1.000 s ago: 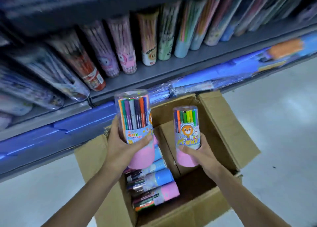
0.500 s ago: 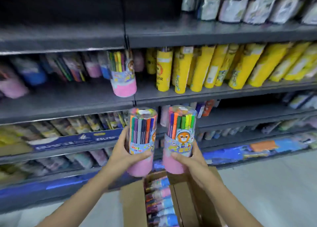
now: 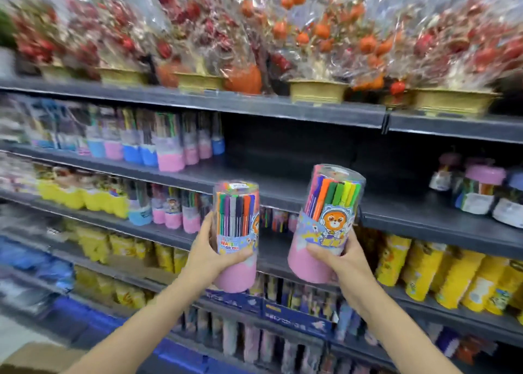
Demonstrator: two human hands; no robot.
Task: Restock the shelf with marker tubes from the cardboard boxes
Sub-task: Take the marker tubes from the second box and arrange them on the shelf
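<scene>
Bare shelf (image 3: 283, 172) stretch, marker tubes (image 3: 236, 232) below edge

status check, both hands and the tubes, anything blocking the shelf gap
Left hand grips one marker tube. Right hand grips another tube, tilted. Bare shelf stretch ahead, nothing in the way.

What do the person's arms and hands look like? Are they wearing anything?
Both forearms are bare, with no sleeves showing. The left hand and right hand have no gloves, and no rings, watch or bracelet can be seen. The fingernails look short and plain.
</scene>
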